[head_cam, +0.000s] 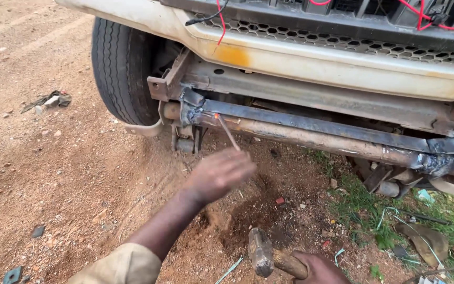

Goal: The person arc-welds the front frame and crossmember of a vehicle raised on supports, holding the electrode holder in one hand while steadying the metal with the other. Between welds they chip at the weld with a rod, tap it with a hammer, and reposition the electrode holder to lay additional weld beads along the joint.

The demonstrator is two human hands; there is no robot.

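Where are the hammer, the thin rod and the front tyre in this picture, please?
hammer (261, 252): head view, on its rusty metal head.
thin rod (228, 132): head view, mid-length of the rod.
front tyre (119, 63): head view, on the tread.

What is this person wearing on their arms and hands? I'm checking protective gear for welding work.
No gloves: both the left hand and the right hand are bare. The left arm has a khaki-tan sleeve ending near the elbow, forearm uncovered. No watch, rings or wrist straps show. The right arm is out of view.

Open dirt (80, 173) left; steel crossbar (311, 129), tyre (122, 63) block ahead.
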